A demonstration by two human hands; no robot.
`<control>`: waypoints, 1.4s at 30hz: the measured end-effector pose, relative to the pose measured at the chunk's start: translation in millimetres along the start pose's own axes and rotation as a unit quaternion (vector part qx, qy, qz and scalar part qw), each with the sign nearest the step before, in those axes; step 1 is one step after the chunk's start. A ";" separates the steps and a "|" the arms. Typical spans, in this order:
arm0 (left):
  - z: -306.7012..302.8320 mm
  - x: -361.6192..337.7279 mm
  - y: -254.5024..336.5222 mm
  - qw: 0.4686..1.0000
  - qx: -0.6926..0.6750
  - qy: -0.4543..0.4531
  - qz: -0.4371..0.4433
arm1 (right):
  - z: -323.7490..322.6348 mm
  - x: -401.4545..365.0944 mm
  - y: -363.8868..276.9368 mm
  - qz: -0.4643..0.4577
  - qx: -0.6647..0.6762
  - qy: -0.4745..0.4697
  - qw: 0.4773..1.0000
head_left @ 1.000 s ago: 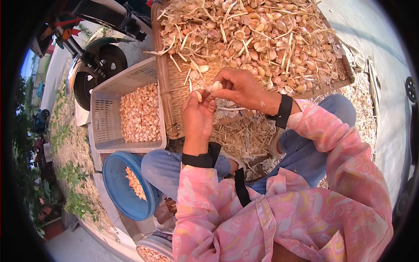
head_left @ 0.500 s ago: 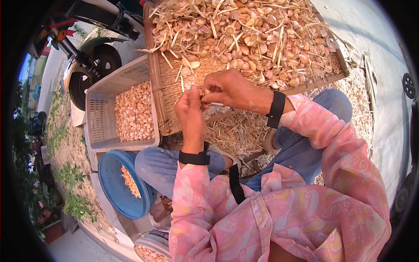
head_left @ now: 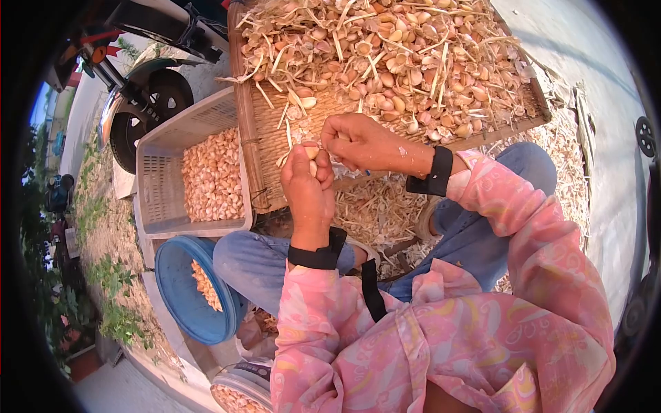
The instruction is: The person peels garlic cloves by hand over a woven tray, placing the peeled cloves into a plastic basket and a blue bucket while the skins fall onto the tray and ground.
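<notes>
My left hand [head_left: 308, 196] is closed, thumb up, around garlic cloves [head_left: 312, 153]; two pale cloves show between the thumb and fingers. Just right of it, my right hand [head_left: 372, 146] has its fingers curled together. Whatever the right fingers pinch, if anything, is hidden. Both hands are over the near edge of a woven tray [head_left: 270, 148]. On the tray lies a heap of loose garlic cloves [head_left: 392, 65], mixed with dry stalks and papery skins.
Left of the tray stands a pale plastic crate [head_left: 157, 155] holding many cloves. Below it are a blue bucket [head_left: 165, 289] with some cloves and a white bucket [head_left: 256, 389] with more. Dry peelings [head_left: 375, 213] cover the ground under the tray. A motorbike wheel [head_left: 169, 96] is at upper left.
My hands have drawn apart a little. The left has turned, so the cloves in it now show; the right has shifted slightly right, its fingers curled in.
</notes>
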State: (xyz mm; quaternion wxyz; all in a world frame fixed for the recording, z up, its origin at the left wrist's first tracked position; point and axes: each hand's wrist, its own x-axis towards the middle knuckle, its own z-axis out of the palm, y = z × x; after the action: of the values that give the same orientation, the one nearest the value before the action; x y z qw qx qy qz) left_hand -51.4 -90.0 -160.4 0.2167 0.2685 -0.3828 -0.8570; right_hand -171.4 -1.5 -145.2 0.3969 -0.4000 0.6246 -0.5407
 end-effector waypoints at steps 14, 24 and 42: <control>-62.5 8.7 21.0 0.952 -0.268 -0.025 -0.145 | -26.6 27.2 35.0 0.181 0.073 0.086 0.977; -122.9 53.5 131.4 0.876 0.446 0.102 0.151 | -22.6 44.2 39.6 0.021 -0.200 0.105 0.974; -84.3 82.5 110.8 0.850 0.497 0.058 0.164 | -16.1 103.9 50.9 -0.089 -0.501 0.035 0.860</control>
State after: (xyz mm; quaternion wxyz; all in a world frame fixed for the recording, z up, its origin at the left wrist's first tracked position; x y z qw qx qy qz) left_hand -43.1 -251.0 -146.5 0.2137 0.3228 -0.7832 -0.4865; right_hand -227.9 -87.4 -200.6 0.0715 -0.5794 0.7865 -0.2016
